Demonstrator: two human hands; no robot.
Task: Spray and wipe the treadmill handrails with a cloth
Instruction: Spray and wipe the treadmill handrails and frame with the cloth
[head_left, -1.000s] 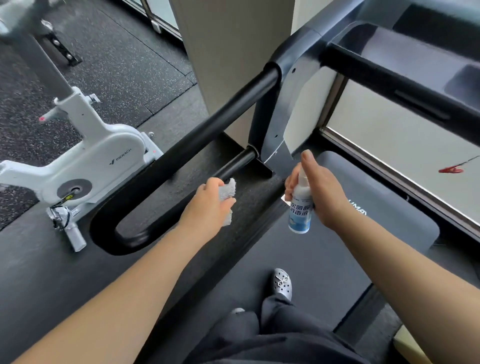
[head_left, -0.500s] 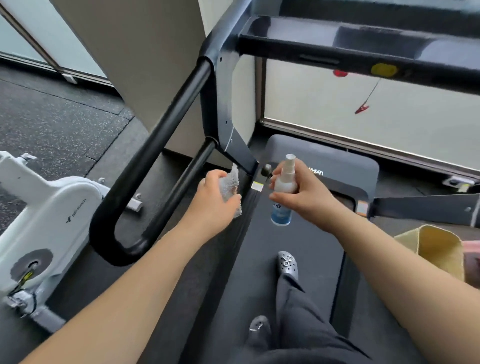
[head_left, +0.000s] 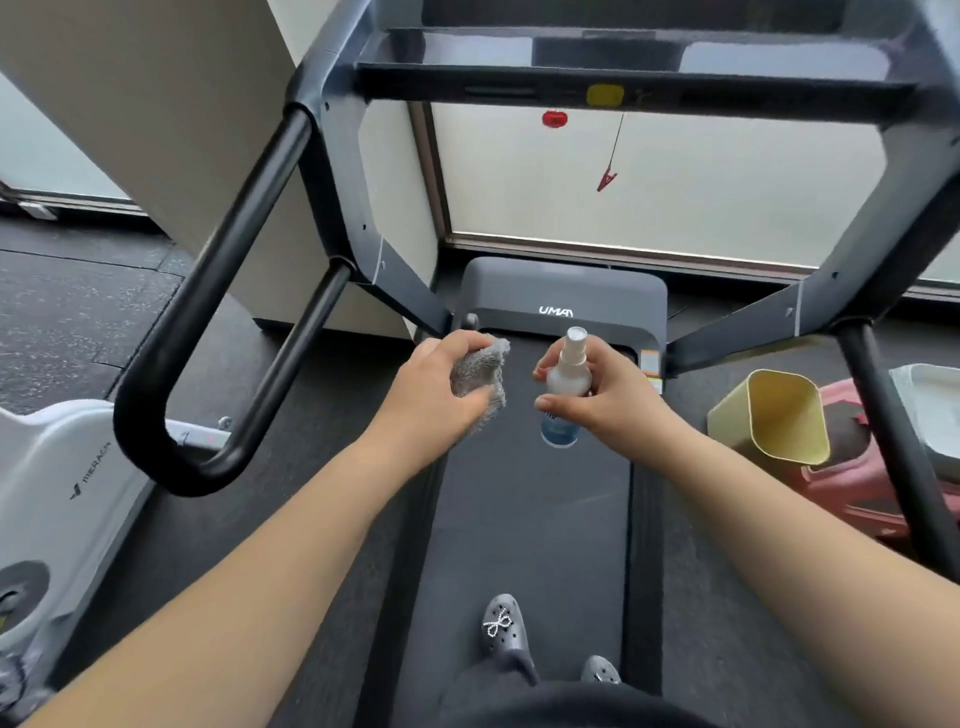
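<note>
A bunched grey cloth (head_left: 480, 382) is gripped in the left hand (head_left: 436, 397); a white spray bottle (head_left: 566, 384) is clasped upright in the right hand (head_left: 610, 397) — both held above the dark treadmill belt (head_left: 524, 519). The black left handrail (head_left: 218, 270) loops at the left, untouched. Speckled rubber flooring (head_left: 67, 301) lies beyond — a frosted window (head_left: 701, 192) stands far ahead.

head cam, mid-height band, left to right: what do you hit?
White exercise bike → black looped left handrail → left hand gripping grey fluffy cloth → right hand holding white spray bottle → yellow plastic bin → black right handrail tube.
</note>
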